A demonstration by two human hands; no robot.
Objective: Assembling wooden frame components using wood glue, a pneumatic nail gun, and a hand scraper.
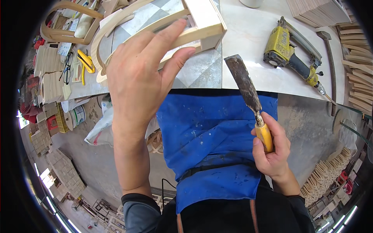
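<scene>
My left hand [138, 73] reaches over a pale wooden frame [206, 33] with a curved end, which lies on the table in front of me. Its thumb and index finger are apart, on either side of one of the frame's rails; whether they touch the wood I cannot tell. Lower and to the right, my right hand [274, 151] is closed round the yellow handle of a chisel [244, 83]. The wide, dark, stained blade points up and to the left, a little short of the table edge.
A yellow nail gun [279, 46] with an air hose lies at the right, beside a metal bar [331, 70]. Stacked wood strips [359, 73] line the far right. At left are yellow-handled pliers [86, 61], glasses [67, 68] and another wooden frame [64, 39]. A blue apron [210, 132] covers my lap.
</scene>
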